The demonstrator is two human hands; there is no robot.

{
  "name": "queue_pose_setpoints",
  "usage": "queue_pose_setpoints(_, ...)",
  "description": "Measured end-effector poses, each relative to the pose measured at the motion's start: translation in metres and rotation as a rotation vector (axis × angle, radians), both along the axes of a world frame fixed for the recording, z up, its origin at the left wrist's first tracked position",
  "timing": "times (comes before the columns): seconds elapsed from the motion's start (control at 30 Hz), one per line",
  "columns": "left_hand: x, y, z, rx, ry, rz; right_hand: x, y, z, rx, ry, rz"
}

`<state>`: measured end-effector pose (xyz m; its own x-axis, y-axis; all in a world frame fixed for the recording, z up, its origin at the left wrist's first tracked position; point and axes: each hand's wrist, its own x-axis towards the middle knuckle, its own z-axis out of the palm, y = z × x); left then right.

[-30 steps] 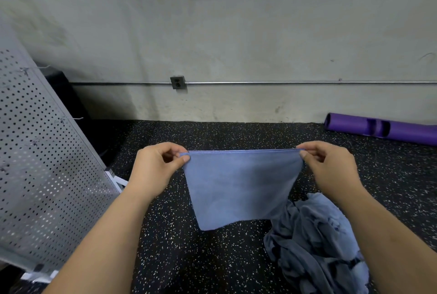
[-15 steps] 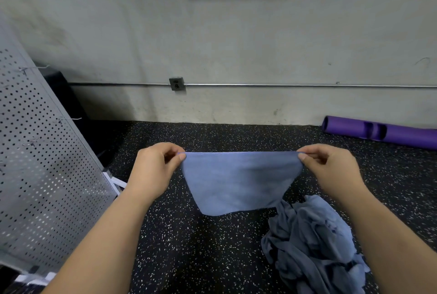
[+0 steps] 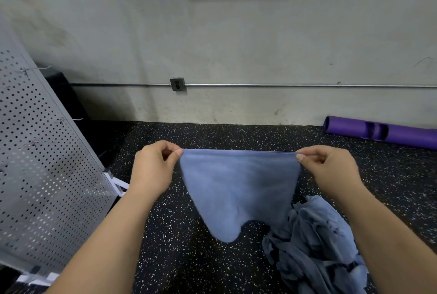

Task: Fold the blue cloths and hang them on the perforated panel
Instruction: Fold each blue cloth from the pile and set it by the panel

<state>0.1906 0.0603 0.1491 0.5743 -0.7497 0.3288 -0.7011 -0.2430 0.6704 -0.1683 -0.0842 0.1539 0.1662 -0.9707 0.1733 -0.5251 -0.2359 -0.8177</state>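
On my feed the L hand [image 3: 153,168] and R hand [image 3: 331,170] hold one blue cloth [image 3: 236,189] up in the air between them, above the speckled black floor [image 3: 189,258]. Each hand pinches a top corner: thumb + forefinger closed on the fabric, the other fingers [image 3: 165,149] curled in. Top edge is pulled straight and approx. level btwn the two hands. The rest of the cloth hangs down and narrows to a rounded tip at lower centre. Can't tell whether the top edge is one layer or two.

A crumpled heap of blue cloths [image 3: 316,246] lies on the floor just below and right of the held one, beside the R forearm. The perforated panel [image 3: 42,163] stands tilted at far left, well apart from the cloth, w/ a few wire hooks [image 3: 71,119] sticking out. A purple roller [image 3: 402,135] lies on the floor by the wall [image 3: 236,45] at far right. An outlet [image 3: 177,84] sits on a thin conduit [image 3: 283,85] along that wall.
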Motion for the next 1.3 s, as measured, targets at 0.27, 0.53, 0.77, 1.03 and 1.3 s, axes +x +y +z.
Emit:
queue_pose_setpoints(0.27,-0.003,-0.002,-0.002,-0.033,0.053,0.057,0.005,0.0,-0.005,-0.041,-0.057,-0.082)
queue_pose_setpoints(0.53,-0.008,-0.008,-0.004,-0.106,0.51,0.015,0.015,0.004,-0.002,0.05,-0.256,-0.069)
queue_pose_setpoints(0.77,-0.023,-0.017,0.001,-0.183,1.003,0.151,0.024,0.004,-0.004,0.152,-0.34,-0.163)
queue_pose_setpoints(1.03,-0.062,-0.022,0.004,-0.151,1.065,0.112,0.047,0.02,-0.005,0.143,-0.287,-0.152)
queue_pose_setpoints(1.3,-0.105,-0.021,0.003,-0.195,0.921,-0.077,0.074,0.055,0.004,-0.072,-0.246,0.006)
